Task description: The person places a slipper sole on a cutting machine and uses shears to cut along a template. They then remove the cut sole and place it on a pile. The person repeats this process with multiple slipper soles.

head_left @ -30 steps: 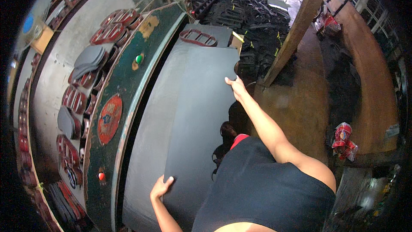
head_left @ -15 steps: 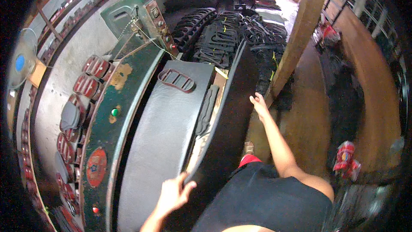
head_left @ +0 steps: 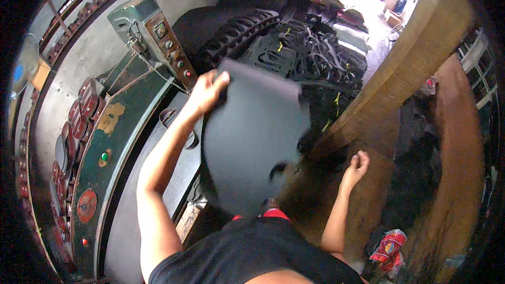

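Note:
My left hand (head_left: 210,92) is raised and closed on the upper left corner of a dark grey rubber-like sheet (head_left: 252,126), which hangs in front of my body. A dark cut-out or notch shows near the sheet's lower right edge. Off to the right, my right hand (head_left: 357,167) is held in the air, its fingers loosely bent and apart, with nothing in them. Behind my left forearm, a sole-shaped cutting die (head_left: 168,117) lies on the grey bed (head_left: 131,231) of a green press (head_left: 118,147); my arm hides part of the die.
Several dark red dies (head_left: 79,113) stand along the wall behind the press. Beyond the sheet lies a heap of cut black sheets (head_left: 310,52). A wooden post (head_left: 389,63) slants up at right. A red packet (head_left: 389,247) is on the floor at lower right.
My left hand has risen from the press bed's near edge and now holds up the dark sheet. My right hand has moved right and down. The view has shifted.

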The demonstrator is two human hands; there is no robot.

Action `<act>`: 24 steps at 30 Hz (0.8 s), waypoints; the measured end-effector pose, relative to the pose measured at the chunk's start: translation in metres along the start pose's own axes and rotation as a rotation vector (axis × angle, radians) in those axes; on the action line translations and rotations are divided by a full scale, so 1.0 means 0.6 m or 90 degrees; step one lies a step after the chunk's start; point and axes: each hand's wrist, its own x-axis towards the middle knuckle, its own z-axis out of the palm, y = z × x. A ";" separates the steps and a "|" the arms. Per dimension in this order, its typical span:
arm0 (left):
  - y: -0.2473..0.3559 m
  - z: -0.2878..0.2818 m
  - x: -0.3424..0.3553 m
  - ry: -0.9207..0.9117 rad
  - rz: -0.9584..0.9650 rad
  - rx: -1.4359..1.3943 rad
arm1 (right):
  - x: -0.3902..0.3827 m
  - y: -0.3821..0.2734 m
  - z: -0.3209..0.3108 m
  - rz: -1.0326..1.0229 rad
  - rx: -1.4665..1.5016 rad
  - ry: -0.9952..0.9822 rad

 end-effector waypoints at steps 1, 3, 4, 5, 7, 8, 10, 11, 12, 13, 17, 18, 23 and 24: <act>0.004 0.001 0.048 0.060 0.001 -0.032 | 0.025 -0.024 0.011 -0.032 0.012 0.037; 0.007 -0.004 0.135 0.183 -0.005 -0.131 | 0.063 -0.076 0.048 -0.082 0.053 0.063; 0.009 -0.011 0.187 0.222 0.009 -0.173 | 0.084 -0.102 0.069 -0.116 0.073 0.082; 0.009 -0.024 0.240 0.261 0.027 -0.212 | 0.102 -0.127 0.089 -0.207 -0.035 0.087; 0.008 -0.066 0.345 0.327 0.096 -0.221 | 0.133 -0.172 0.139 -0.297 -0.043 0.145; 0.009 -0.092 0.398 0.345 0.165 -0.232 | 0.151 -0.192 0.163 -0.326 -0.048 0.176; 0.023 -0.166 0.506 0.419 0.306 -0.156 | 0.176 -0.222 0.215 -0.379 -0.056 0.237; 0.026 -0.209 0.544 0.473 0.376 -0.066 | 0.186 -0.233 0.240 -0.391 -0.083 0.257; 0.023 -0.239 0.576 0.471 0.378 -0.119 | 0.199 -0.242 0.263 -0.404 -0.109 0.277; 0.041 -0.276 0.618 0.476 0.391 -0.175 | 0.223 -0.253 0.295 -0.424 -0.128 0.305; 0.040 -0.390 0.732 0.659 0.586 -0.078 | 0.257 -0.265 0.385 -0.453 -0.314 0.486; 0.024 -0.418 0.763 0.657 0.574 -0.090 | 0.256 -0.261 0.411 -0.292 -0.082 0.442; -0.211 -0.491 0.976 0.883 0.330 0.075 | 0.266 -0.250 0.502 -0.329 -0.143 0.405; -0.293 -0.481 1.015 0.941 0.184 0.107 | 0.271 -0.249 0.514 -0.344 -0.152 0.396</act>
